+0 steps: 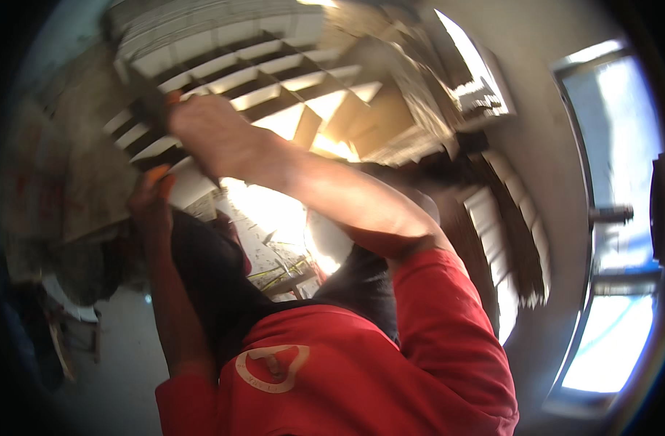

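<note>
A cardboard divider grid [267, 73] with several open square cells lies in front of me, sunlight streaking across it. My right hand [205, 127] reaches over to its left side, blurred by motion, with the fingers curled closed. A dark, elongated shape [143, 91] runs up from the fingers; what it is I cannot make out. An orange patch shows at the fingertips. Lower down, my left hand [151, 200] is beside the near left corner of the grid, in shadow. Another orange patch [158, 173] shows at its thumb side; blur hides how those fingers close.
Stacked cardboard strips [514, 232] stand on the right, below a bright opening. A window [615, 218] is in the right wall. Sunlit scraps [274, 247] lie between my knees. A small wooden stool [82, 327] stands at the lower left.
</note>
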`<action>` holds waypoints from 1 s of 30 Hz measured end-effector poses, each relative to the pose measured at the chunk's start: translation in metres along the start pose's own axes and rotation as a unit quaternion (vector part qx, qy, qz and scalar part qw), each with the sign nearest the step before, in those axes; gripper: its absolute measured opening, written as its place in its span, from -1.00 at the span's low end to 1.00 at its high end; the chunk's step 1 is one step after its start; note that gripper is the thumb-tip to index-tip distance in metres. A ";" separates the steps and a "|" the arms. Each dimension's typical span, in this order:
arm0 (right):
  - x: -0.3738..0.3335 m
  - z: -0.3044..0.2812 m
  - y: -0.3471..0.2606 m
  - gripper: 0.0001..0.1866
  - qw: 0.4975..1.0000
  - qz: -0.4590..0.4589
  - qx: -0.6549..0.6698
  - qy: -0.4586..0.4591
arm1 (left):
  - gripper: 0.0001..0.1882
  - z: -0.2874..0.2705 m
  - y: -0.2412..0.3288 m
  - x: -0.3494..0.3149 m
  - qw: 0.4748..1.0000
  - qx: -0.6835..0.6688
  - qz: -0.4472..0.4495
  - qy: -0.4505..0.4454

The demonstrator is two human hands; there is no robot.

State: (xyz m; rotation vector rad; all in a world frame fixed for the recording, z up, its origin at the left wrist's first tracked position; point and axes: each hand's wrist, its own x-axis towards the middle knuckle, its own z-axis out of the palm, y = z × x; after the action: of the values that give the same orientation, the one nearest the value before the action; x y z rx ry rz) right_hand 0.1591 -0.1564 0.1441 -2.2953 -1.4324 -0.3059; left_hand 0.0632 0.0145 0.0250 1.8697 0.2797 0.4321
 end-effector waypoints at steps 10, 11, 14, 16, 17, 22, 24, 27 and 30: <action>-0.020 -0.010 -0.030 -0.79 0.994 0.048 0.002 -0.095 | -0.72 -0.009 -0.019 0.007 0.996 0.074 0.046 -0.024; -0.025 0.003 -0.029 -0.79 0.992 0.060 -0.027 -0.112 | -0.72 -0.008 -0.021 0.005 0.996 0.068 0.055 -0.022; -0.030 0.037 -0.024 -0.84 0.979 0.064 -0.033 -0.188 | -0.68 -0.004 -0.006 0.003 0.992 0.067 0.100 -0.020; -0.028 0.027 -0.019 -0.85 0.975 0.093 -0.036 -0.199 | -0.72 -0.005 -0.012 0.003 0.990 0.071 0.119 -0.017; -0.023 0.023 -0.010 -0.84 0.958 0.151 -0.002 -0.245 | -0.76 -0.001 0.011 -0.002 0.987 0.118 0.106 -0.010; -0.026 -0.022 0.067 -0.35 0.951 0.296 -0.090 0.012 | -0.29 0.008 0.056 -0.002 0.912 0.314 0.264 0.000; -0.043 -0.001 0.134 -0.25 0.941 0.233 -0.215 0.122 | -0.07 0.023 0.082 0.007 0.889 0.380 0.250 -0.052; -0.049 0.011 0.195 -0.16 0.924 0.271 -0.254 0.085 | 0.05 0.037 0.085 0.036 0.866 0.400 0.280 -0.103; -0.023 -0.002 0.171 -0.12 0.936 0.280 -0.171 -0.128 | 0.02 0.032 0.084 0.068 0.860 0.424 0.254 -0.127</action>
State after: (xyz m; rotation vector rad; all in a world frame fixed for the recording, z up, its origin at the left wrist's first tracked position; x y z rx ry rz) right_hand 0.3022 -0.2414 0.0974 -2.9969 -0.8041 -0.0848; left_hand 0.1365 -0.0143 0.1059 2.8600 -0.2729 0.4408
